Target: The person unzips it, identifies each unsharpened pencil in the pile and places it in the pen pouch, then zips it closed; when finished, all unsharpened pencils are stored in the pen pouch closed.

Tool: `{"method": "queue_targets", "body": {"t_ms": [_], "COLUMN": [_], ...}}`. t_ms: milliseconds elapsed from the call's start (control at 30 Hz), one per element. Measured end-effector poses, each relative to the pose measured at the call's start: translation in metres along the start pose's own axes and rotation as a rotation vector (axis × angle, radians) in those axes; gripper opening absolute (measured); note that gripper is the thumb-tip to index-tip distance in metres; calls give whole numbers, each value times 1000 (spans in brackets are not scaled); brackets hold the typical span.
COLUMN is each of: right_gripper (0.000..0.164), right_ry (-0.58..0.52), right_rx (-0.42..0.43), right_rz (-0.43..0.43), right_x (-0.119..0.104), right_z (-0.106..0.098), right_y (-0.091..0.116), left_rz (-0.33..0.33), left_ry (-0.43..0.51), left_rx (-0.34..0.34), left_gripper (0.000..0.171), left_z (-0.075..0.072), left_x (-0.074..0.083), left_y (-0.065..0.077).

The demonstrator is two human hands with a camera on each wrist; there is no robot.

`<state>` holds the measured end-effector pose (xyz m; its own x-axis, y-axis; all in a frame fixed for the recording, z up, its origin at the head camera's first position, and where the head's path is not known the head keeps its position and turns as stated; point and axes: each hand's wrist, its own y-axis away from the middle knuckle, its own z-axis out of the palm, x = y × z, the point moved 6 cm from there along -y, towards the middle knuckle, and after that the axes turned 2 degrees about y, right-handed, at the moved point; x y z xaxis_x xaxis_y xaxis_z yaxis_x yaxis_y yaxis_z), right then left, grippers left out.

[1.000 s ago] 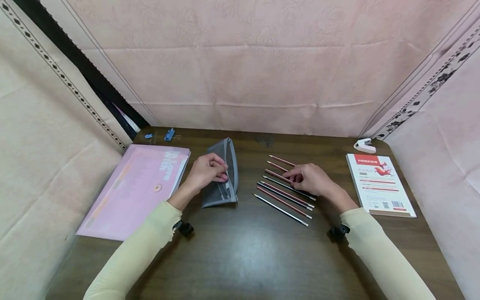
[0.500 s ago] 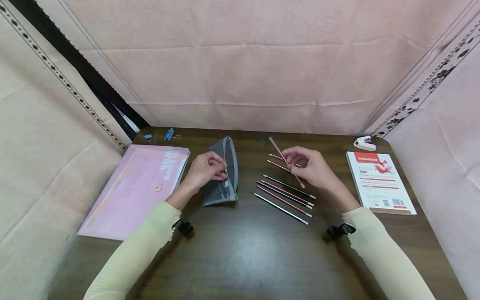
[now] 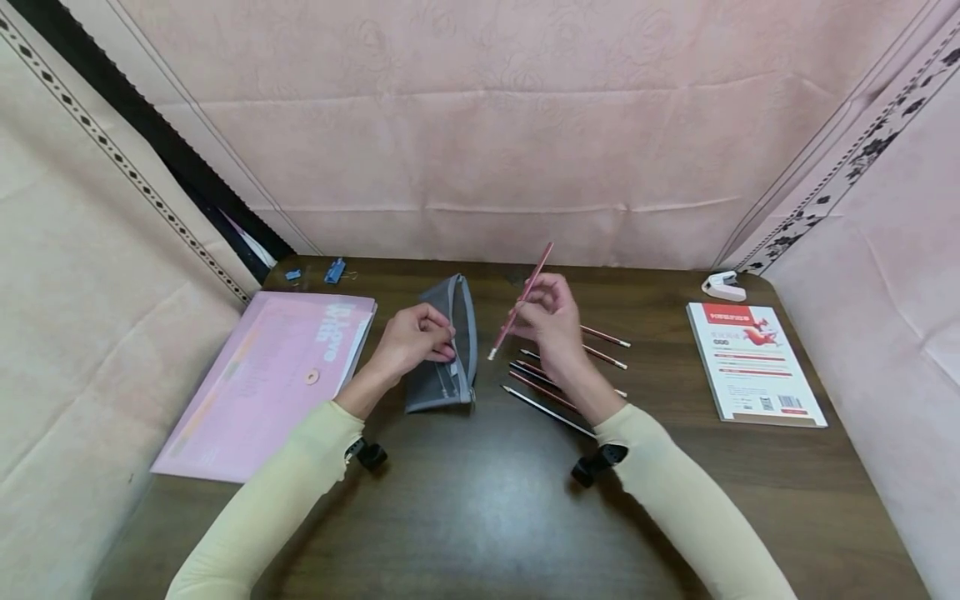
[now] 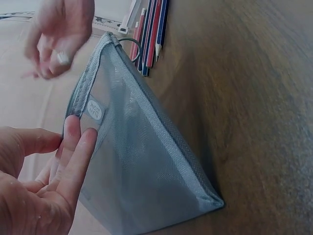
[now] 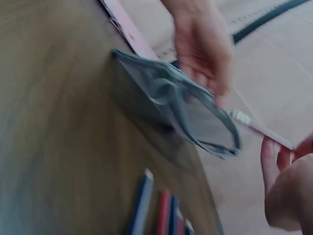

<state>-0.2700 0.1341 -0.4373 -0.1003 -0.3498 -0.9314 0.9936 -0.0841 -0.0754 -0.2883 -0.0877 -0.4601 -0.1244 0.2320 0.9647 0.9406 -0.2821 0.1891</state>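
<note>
My left hand [image 3: 412, 340] pinches the rim of a grey mesh zip pouch [image 4: 137, 166] between thumb and fingers, and the pouch stands on its side. In the right wrist view its mouth gapes. My right hand [image 3: 557, 325] grips a red striped pencil [image 3: 536, 273] in the air just right of the pouch. The white eraser end of this pencil points down toward the pouch mouth. Beneath my right forearm lies a row of several red or dark striped pencils [image 3: 547, 411], partly hidden by the hand and wrist.
A pink folder [image 3: 270, 383] lies at the left, with blue binder clips [image 3: 335, 270] behind it. On the right are a white and red book [image 3: 757, 367] and a white stapler [image 3: 723, 287]. Pink cloth [image 3: 480, 150] hangs behind the wooden table [image 3: 480, 517].
My right hand has picked up a red pencil from the row, turned it eraser end down and carried it left toward the pouch. My left hand has stayed on the pouch.
</note>
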Motion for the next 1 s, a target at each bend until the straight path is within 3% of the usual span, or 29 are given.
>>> {"method": "queue_targets", "body": {"t_ms": [133, 333, 567, 900, 1000], "right_gripper": [40, 39, 38, 35, 33], "right_ry": [101, 291, 395, 596, 608], "right_rx": [76, -16, -104, -202, -241], "right_rz": [82, 165, 254, 238, 251], "right_x": [27, 52, 58, 56, 53], "right_z": [20, 44, 51, 51, 49], "right_y": [4, 10, 11, 5, 3], "left_rz": [-6, -4, 0, 11, 8], "left_ry": [-2, -11, -32, -29, -16], "left_rx": [7, 25, 18, 8, 13], "left_gripper": [18, 17, 15, 16, 16], "left_z": [-1, -3, 2, 2, 2], "left_x": [1, 5, 6, 6, 6], "left_y": [1, 1, 2, 1, 1]}}
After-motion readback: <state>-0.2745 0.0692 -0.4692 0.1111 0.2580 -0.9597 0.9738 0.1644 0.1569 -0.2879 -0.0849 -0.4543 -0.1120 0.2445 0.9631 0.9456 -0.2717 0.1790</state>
